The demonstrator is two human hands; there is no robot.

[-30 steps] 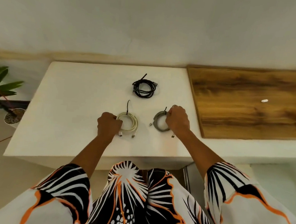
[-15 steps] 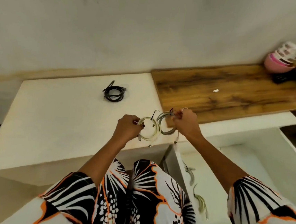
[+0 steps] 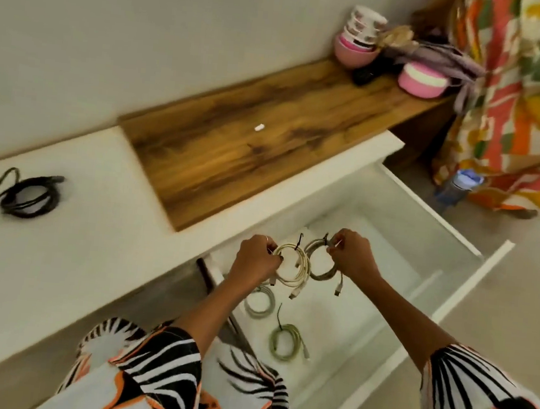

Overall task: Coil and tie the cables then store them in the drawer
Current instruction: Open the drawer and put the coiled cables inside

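A pale wall runs behind a long white counter [image 3: 59, 250] with a wood-grain board [image 3: 252, 136] set into its top; below the board's near edge a white drawer [image 3: 471, 289] stands pulled open, and everything here is placed against that drawer.

Above the drawer's open mouth, the left hand [image 3: 256, 260] pinches a tied cream cable coil [image 3: 292, 267] at its rim, fingers curled round the loops. Just beside it, the right hand [image 3: 352, 256] pinches a tied grey cable coil [image 3: 321, 258] near its black tie. The two coils touch or overlap slightly; their plug ends dangle over the drawer floor.

Two more coils already lie inside the drawer, at its near-left part: a pale grey-green coil [image 3: 261, 302] and a greener coil [image 3: 285, 341]. Well to the left of the drawer, on the counter, a black cable coil [image 3: 28, 196] sits untouched.

This looks like the storing step: coiling and tying seem done for the two held coils. The next move calls for lowering both into bare floor beyond the coils already there, then releasing them, and the black coil would remain to fetch.

Motion blur softens the black coil, so whether it is tied is unclear. The left hand hides part of the cream coil, and the drawer's near end is cut off by patterned sleeves [image 3: 486, 406].
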